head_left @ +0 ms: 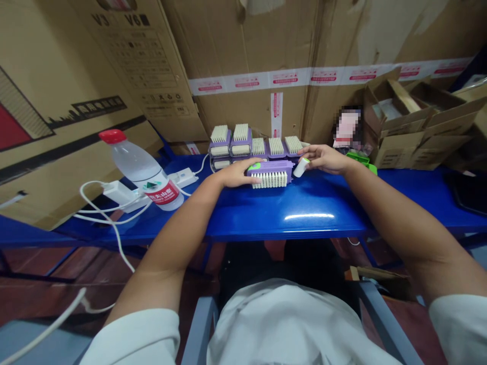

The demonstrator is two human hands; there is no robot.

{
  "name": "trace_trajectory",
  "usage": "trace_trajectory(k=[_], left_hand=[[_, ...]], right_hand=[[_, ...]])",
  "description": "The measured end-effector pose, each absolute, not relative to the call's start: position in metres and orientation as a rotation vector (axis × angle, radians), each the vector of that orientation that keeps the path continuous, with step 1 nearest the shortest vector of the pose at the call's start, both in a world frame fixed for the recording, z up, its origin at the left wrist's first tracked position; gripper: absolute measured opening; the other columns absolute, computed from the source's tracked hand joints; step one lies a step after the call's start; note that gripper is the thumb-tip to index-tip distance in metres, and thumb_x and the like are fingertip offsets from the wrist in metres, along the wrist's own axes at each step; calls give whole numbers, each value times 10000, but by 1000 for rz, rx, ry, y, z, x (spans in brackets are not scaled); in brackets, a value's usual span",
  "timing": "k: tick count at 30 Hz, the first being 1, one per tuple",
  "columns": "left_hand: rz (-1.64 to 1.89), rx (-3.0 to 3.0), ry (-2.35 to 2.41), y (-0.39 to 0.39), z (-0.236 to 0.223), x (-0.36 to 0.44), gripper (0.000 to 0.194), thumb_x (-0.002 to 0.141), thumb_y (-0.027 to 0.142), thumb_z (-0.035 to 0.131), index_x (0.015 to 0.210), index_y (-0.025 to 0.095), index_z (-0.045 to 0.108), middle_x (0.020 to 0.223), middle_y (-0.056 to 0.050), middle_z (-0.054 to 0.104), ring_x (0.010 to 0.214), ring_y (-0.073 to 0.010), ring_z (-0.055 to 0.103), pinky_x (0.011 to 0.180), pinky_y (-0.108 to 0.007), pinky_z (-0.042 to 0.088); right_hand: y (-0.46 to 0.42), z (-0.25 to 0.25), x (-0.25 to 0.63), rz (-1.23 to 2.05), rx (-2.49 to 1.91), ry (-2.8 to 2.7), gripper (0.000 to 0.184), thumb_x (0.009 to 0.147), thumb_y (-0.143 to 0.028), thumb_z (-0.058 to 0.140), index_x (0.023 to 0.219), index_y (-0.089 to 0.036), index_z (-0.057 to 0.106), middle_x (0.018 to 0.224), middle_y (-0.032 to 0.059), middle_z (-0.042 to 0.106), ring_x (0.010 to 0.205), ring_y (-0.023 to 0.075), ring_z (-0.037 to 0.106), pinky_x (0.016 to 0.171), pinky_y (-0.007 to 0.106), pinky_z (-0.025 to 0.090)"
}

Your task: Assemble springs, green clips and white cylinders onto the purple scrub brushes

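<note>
My left hand [236,173] is closed around the left end of a purple plastic piece [274,166] with a bright green patch and a cream block of ridged teeth along its front. That piece is held low over the blue table [258,215]. Off its right end, my right hand [324,158] pinches a small white cylinder [300,168] with a green edge. A narrow gap seems to separate the cylinder from the purple piece. Just behind both hands, several similar purple pieces [241,137] with cream ridged blocks stand in a row, some stacked.
On the left, a red-capped water bottle [146,170] leans beside a white power strip [129,197] with loose cables. Large cardboard boxes [243,45] wall off the back. Open small cartons [403,147] and a green plastic item [359,159] sit at the right.
</note>
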State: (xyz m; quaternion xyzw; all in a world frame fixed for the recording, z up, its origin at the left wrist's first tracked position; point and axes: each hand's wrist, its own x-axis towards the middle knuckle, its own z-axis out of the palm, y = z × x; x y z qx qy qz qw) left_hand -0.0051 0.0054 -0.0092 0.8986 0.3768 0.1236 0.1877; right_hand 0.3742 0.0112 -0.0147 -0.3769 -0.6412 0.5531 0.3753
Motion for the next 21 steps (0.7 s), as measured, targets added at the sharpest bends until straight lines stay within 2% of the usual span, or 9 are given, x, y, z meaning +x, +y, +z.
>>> trace_trajectory(k=[3, 5, 12, 17, 21], left_hand=[[393, 2494, 1078, 6, -11, -5, 856, 1041, 795, 361, 1679, 243, 503, 1749, -111, 535, 1598, -379, 510, 1351, -536, 357], [431, 2473, 1105, 6, -12, -5, 826, 1076, 766, 276, 1657, 240, 536, 1741, -98, 549, 1607, -365, 503, 1368, -530, 333], [437, 2462, 1129, 7, -13, -4, 818, 1056, 780, 331, 1614, 233, 573, 1717, -100, 574, 1585, -352, 524, 1370, -515, 326], [372, 2490, 1114, 5, -9, -3, 837, 1013, 799, 425, 1591, 210, 568, 1672, -143, 605, 1505, -383, 590, 1296, -525, 418], [362, 2499, 1132, 4, -8, -2, 831, 997, 787, 456, 1596, 220, 555, 1685, -140, 591, 1504, -387, 586, 1288, -526, 422]], right_hand=[[12, -15, 373, 1410, -932, -1651, 582, 582, -72, 990, 1114, -179, 779, 967, 43, 823, 890, 192, 794, 868, 341, 679], [12, -15, 373, 1400, -912, -1661, 597, 567, -83, 1001, 1113, -178, 778, 970, 45, 827, 881, 183, 787, 860, 331, 672], [11, -16, 370, 1385, -906, -1699, 622, 555, -119, 1014, 1125, -193, 777, 969, 28, 810, 884, 192, 787, 895, 360, 675], [9, -17, 364, 1402, -920, -1695, 654, 525, -108, 1020, 1126, -188, 775, 951, 12, 792, 871, 167, 769, 871, 313, 653], [7, -16, 360, 1365, -931, -1725, 626, 521, -125, 1017, 1096, -203, 780, 955, 13, 787, 864, 183, 773, 866, 348, 667]])
